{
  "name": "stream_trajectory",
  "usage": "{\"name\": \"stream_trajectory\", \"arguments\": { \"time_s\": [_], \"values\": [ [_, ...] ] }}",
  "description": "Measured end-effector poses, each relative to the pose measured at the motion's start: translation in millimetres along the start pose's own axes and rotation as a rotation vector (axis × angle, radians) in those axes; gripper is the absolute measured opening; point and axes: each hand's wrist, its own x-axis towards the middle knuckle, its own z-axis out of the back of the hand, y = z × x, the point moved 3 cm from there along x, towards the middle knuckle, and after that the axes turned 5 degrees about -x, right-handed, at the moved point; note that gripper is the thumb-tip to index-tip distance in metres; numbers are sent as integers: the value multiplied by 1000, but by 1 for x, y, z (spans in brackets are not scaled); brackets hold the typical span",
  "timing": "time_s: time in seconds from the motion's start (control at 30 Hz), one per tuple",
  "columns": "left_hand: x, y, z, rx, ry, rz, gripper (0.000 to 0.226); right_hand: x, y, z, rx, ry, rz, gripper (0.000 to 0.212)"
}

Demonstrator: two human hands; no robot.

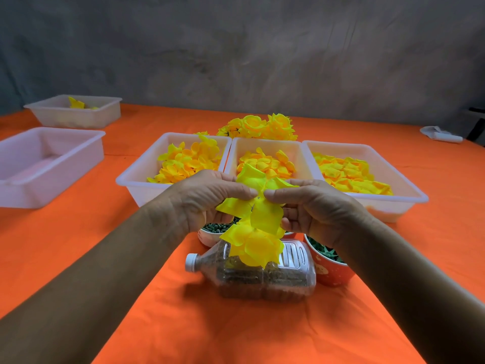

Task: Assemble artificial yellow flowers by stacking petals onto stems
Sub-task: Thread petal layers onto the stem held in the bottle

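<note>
Left hand (210,198) and right hand (312,206) raised above the orange table (105,258), thumbs and fingertips pinching a yellow petal layer (258,203) from both sides, probably to centre its hole over a stem hidden beneath. Stacked petals (254,248) hanging below, just over a lying bottle (262,274). Three petal trays (136,182) directly behind; open cloth left and near.
</note>
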Motion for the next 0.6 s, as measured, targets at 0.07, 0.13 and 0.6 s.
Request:
{"name": "stream_trajectory", "arguments": {
  "time_s": [0.07,0.13,0.6],
  "values": [
    [1,1,0,0,2,5,13,-1,0,0,-1,0,-8,72],
    [0,1,-1,-11,11,7,9,-2,0,0,-14,10,-15,51],
    [4,6,-2,-82,43,31,4,-1,0,0,-51,-1,-5,29]
  ]
}}
